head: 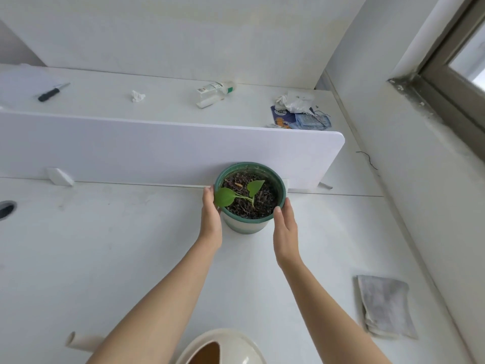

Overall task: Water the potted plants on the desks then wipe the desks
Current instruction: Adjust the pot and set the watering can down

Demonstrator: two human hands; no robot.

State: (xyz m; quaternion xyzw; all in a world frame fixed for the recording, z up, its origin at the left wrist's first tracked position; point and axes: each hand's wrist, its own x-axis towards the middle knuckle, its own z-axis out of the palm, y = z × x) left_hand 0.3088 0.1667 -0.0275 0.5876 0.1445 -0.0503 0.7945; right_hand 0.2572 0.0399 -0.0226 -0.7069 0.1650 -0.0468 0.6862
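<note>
A green-rimmed pot (248, 227) with dark soil and a small two-leaved plant (236, 195) stands on the white desk (105, 245), close against the white divider panel (157, 148). My left hand (211, 222) cups the pot's left side and my right hand (284, 227) presses its right side, so both hold the pot. A cream watering can (223, 348) sits at the near edge, its spout (81, 341) pointing left. A grey cloth (385, 306) lies folded on the desk at the right.
Beyond the divider, the far desk holds a black-handled knife (52, 92), a crumpled tissue (137, 96), a lying plastic bottle (215, 91) and a heap of wrappers (299, 111). A wall and window frame (446, 74) run along the right. A cable hole (6, 209) is at the left.
</note>
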